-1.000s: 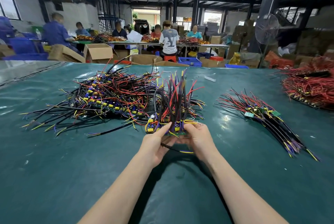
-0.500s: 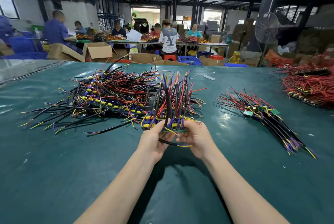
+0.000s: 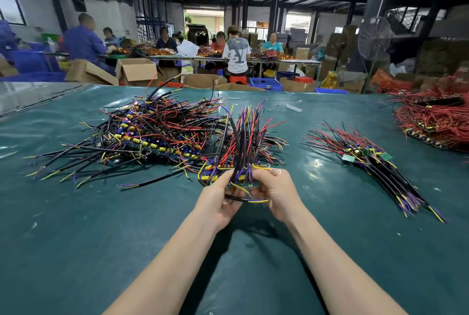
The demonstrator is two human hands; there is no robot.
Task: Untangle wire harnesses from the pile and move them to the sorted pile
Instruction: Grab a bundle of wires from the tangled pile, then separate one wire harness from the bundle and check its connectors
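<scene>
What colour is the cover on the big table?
The table cover is dark teal green, clearest in the head view.

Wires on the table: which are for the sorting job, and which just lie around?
Job: tangled multicoloured wire pile; wire bundle with green board, held by left hand and right hand; neat sorted wire pile.
Lying about: red wire heap; small white strip.

Surface: table (image 3: pixel 101 238) under a glossy, wrinkled teal sheet.
Left-centre: tangled pile (image 3: pixel 142 137) of black, red, yellow and purple wires.
Right: sorted pile (image 3: pixel 368 162), wires roughly parallel, well apart from the tangle.
Far right: heap of red wires (image 3: pixel 436 116).
Far side: white scrap (image 3: pixel 294 107).
</scene>
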